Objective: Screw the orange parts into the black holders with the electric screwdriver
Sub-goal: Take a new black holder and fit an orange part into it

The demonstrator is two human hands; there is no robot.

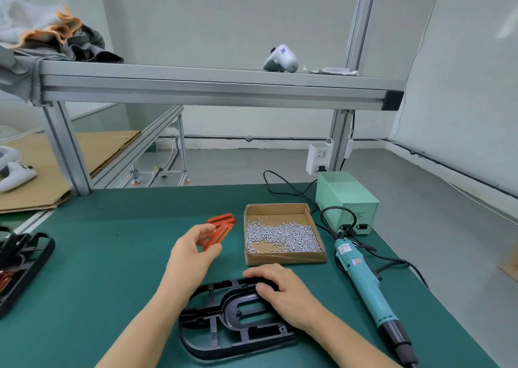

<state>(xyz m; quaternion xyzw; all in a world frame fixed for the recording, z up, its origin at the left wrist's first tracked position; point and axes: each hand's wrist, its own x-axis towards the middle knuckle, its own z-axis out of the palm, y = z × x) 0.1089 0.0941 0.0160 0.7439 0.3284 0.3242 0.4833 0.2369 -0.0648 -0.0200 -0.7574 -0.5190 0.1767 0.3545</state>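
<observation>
L hand raised, fingers pinching, R hand lower, fingers curled

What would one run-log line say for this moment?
left hand: pinches orange part | right hand: grips black holder on mat | electric screwdriver: lying untouched | screw box: open

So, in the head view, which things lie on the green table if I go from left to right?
Stack of black holders → orange part held in the left hand → cardboard box of screws → electric screwdriver. The black holder under the right hand overlaps these, so I leave it out.
</observation>
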